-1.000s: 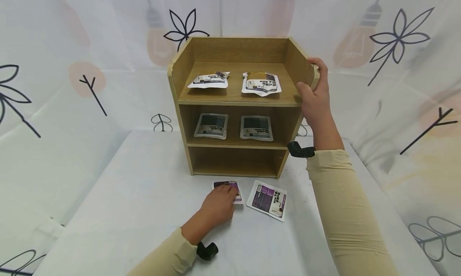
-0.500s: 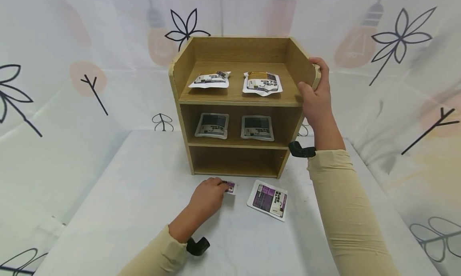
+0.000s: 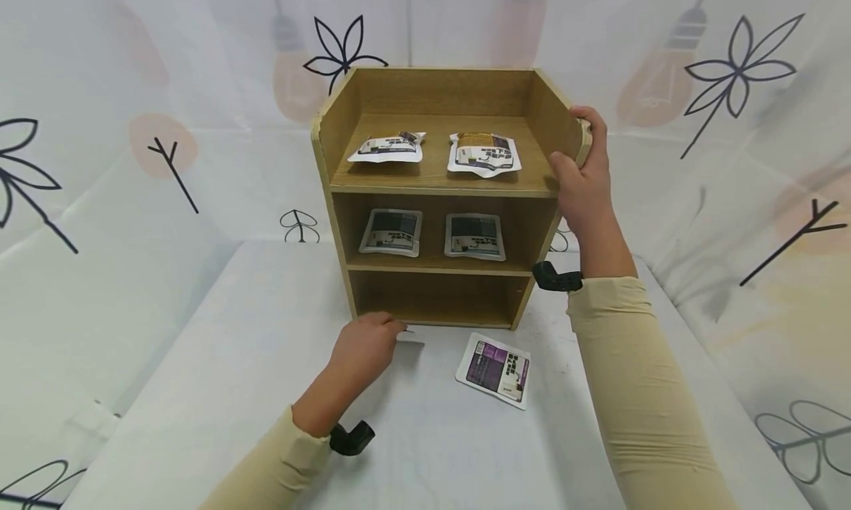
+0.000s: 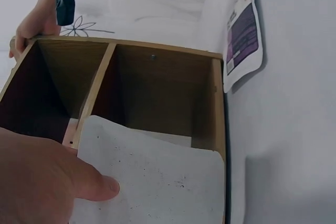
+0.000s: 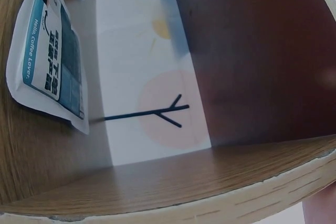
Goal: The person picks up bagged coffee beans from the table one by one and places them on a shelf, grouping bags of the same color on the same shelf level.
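Observation:
My left hand (image 3: 362,351) pinches a coffee pouch, which the head view shows nearly edge-on in front of the bottom compartment. In the left wrist view the white back of this pouch (image 4: 157,177) faces the camera, the thumb lies on it, and the other fingers are hidden behind. A small wooden shelf unit (image 3: 439,92) stands beyond. My right hand (image 3: 585,177) grips the front edge of its right side panel, up at the top tier. To the right of the left hand, a purple-and-white coffee pouch (image 3: 495,369) lies flat on the table.
Two pouches sit on the top tier, a left one (image 3: 388,149) and a right one (image 3: 484,155). Dark-labelled ones, left (image 3: 391,233) and right (image 3: 475,236), lean in the middle tier. A white table (image 3: 233,347) carries everything, with patterned cloth (image 3: 219,74) behind.
My left hand has lifted the pouch from the table and moved it left and toward the shelf unit, tilting it until its printed face is out of sight. The right hand stays put.

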Demonstrator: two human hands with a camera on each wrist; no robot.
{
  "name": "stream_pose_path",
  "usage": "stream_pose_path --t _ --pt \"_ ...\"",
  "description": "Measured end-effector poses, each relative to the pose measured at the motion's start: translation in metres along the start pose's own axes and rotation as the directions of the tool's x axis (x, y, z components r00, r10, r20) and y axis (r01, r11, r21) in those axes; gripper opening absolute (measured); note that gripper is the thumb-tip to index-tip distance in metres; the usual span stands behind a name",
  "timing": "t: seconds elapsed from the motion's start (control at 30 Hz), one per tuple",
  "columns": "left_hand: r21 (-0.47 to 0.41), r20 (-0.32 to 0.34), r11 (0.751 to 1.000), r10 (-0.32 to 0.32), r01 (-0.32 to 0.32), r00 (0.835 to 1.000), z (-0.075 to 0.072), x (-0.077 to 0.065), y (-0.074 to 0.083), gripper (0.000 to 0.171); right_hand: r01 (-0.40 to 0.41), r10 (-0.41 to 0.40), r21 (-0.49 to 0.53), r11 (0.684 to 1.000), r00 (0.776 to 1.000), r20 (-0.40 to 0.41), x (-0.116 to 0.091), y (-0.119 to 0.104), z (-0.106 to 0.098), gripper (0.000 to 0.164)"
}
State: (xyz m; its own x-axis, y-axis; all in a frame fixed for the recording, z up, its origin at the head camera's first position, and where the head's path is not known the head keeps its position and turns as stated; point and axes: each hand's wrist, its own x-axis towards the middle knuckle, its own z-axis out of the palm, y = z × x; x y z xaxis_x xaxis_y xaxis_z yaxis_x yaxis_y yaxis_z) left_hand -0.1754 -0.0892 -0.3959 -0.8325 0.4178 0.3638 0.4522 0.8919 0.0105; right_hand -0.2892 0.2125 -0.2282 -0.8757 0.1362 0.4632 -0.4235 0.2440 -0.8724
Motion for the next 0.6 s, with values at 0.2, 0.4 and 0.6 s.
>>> stream_pose_path --t 0.2,0.4,0.6 --pt "-0.044 -0.031 0.999 -0.011 0.010 0.999 -0.008 0.003 -0.004 0.017 -0.012 0.012 -0.014 1.000 1.000 0.003 0.000 0.000 0.000 0.056" --pt "-0.055 -0.085 0.998 -0.020 0.016 0.996 -0.010 0.005 -0.009 0.018 -0.021 0.021 -0.021 1.000 1.000 0.004 0.000 0.001 0.000 0.056" --pt "-0.031 -0.156 0.999 0.002 -0.007 0.988 -0.005 0.009 -0.016 0.020 -0.001 0.001 -0.007 1.000 1.000 0.000 0.001 0.003 0.000 0.056"
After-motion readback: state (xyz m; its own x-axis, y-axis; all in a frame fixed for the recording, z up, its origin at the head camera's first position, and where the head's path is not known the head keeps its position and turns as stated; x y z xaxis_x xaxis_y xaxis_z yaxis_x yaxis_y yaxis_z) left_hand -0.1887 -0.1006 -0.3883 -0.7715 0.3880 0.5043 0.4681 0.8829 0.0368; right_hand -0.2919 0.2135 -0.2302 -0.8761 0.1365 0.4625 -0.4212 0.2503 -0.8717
